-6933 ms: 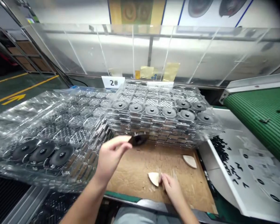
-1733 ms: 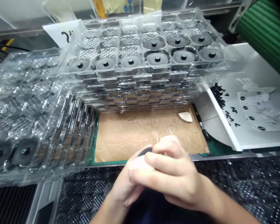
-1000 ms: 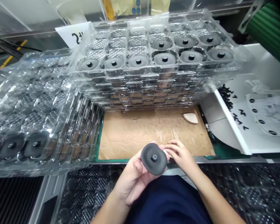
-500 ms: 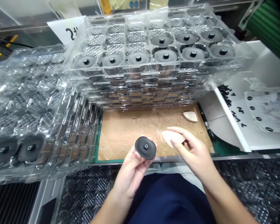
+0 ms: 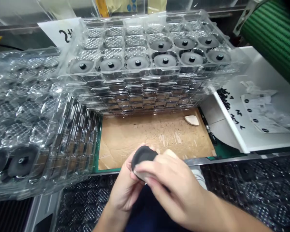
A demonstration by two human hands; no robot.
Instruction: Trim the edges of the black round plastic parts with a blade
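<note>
My left hand (image 5: 124,190) grips a black oval disc (image 5: 143,154) near the front edge of the brown cardboard mat (image 5: 125,138). My right hand (image 5: 169,187) lies over the disc with closed fingers and presses a pale wedge-shaped piece against it; only a sliver of that piece shows under the fingers. Behind the mat stands a stack of clear blister trays (image 5: 145,83), its top tray (image 5: 70,77) holding several grey discs. A second pale wedge (image 5: 192,120) lies on the mat's far right.
Another stack of clear trays (image 5: 26,112) fills the left side, with black discs at its near edge. A white tray (image 5: 246,138) with small black parts and label sheets sits right. A green conveyor belt (image 5: 275,35) rises at the upper right. A "2#" sign (image 5: 60,33) stands behind.
Half a second ago my right hand held the pale wedge apart from the disc. Now it covers the disc in my left hand, pressing the wedge onto it.
</note>
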